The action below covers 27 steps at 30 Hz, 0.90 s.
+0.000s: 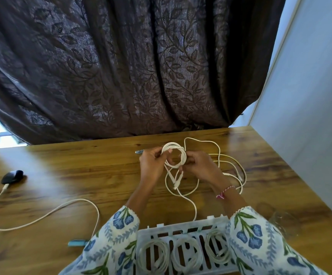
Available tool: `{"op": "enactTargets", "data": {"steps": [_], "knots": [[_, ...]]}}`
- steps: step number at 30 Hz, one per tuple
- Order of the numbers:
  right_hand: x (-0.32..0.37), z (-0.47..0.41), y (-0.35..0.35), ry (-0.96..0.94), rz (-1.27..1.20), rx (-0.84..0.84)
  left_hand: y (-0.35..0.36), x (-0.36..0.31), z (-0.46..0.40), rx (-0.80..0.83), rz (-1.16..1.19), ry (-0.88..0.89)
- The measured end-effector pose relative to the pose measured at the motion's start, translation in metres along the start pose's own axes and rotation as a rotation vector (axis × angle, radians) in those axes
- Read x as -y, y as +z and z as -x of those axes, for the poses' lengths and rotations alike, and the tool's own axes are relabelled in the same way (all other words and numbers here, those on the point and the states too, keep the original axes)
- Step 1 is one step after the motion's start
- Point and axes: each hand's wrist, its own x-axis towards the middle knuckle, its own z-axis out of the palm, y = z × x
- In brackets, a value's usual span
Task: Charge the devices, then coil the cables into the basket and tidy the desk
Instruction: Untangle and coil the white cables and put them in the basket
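Above the middle of the wooden desk [81, 171], my left hand [152, 165] and my right hand [200, 167] hold a small coil of white cable [174, 154] between them. Its loose tail [183, 192] hangs onto the desk and runs toward the white slotted basket [181, 229] at the near edge. Three coiled white cables [185, 255] lie side by side in the basket. Another loose white cable [230, 163] sprawls right of my hands. At far left a black device [12, 176] has a white cable [42, 215] plugged into it.
A dark leaf-patterned curtain [131, 66] hangs behind the desk's far edge. A pale wall [310, 96] borders the right side. A small blue object [75, 243] lies near my left sleeve, a dark slim item [140, 152] beyond my left hand, and a clear glass [282, 221] at right.
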Motion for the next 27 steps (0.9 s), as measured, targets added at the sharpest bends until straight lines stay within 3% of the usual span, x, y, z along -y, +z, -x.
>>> {"op": "enactTargets", "data": {"steps": [4, 9, 11, 13, 18, 23, 27], "knots": [[0.003, 0.001, 0.004, 0.029, 0.349, -0.078, 0.005, 0.002, 0.005, -0.015, 0.028, -0.004], [-0.003, 0.003, 0.010, 0.190, 0.200, -0.008, 0.010, -0.001, 0.008, 0.005, -0.125, 0.075], [-0.006, 0.003, 0.020, 0.180, 0.393, -0.150, 0.010, -0.004, 0.009, 0.012, -0.175, 0.085], [-0.009, 0.006, 0.031, 0.169, 0.432, -0.344, 0.010, -0.007, 0.009, 0.001, -0.086, 0.010], [-0.011, 0.005, 0.035, 0.254, -0.120, -0.567, 0.018, -0.010, 0.020, 0.007, 0.526, -0.338], [0.000, 0.016, 0.026, 0.334, -0.848, -0.393, 0.026, -0.010, 0.027, -0.013, 0.556, -0.316], [0.002, 0.016, 0.026, 0.358, -0.865, -0.464, 0.035, -0.011, 0.026, -0.085, 0.433, -0.215]]}}
